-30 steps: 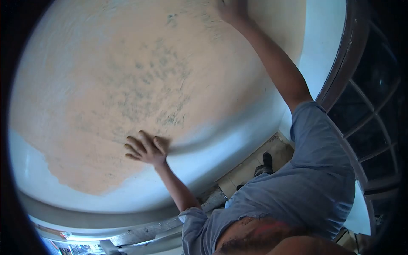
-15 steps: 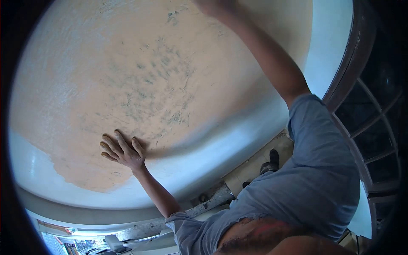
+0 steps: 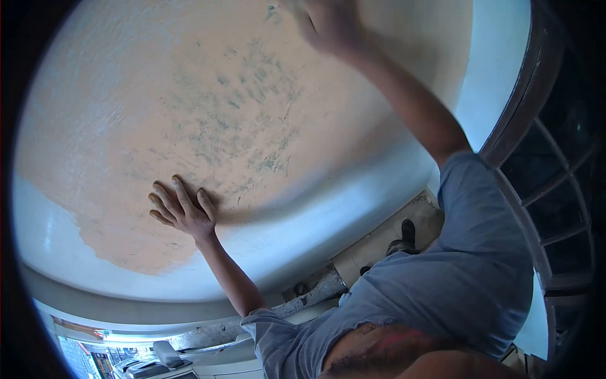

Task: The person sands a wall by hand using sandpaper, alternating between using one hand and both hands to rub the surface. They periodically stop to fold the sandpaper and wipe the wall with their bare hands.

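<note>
My left hand (image 3: 183, 207) lies flat with fingers spread on the wall (image 3: 126, 208), and its fingertips look stained brown. The wall carries a large peach-coloured coat over a pale bluish-white surface. Just above and right of that hand are rough dark marks (image 3: 233, 107) in the coat. My right hand (image 3: 331, 25) is raised at the top edge of the view, against or close to the same wall. Motion blur and the frame edge hide its fingers, so whether it holds anything cannot be made out.
To the right stands a dark-framed glass-paned door or window (image 3: 555, 189). A shoe (image 3: 408, 234) shows on the tiled floor (image 3: 360, 259) beside the wall's foot. Assorted objects (image 3: 151, 363) lie at the lower left.
My right hand has come lower, so more of it shows. My left hand stays pressed to the wall, while the wall's dark marks sit slightly higher and further right in view.
</note>
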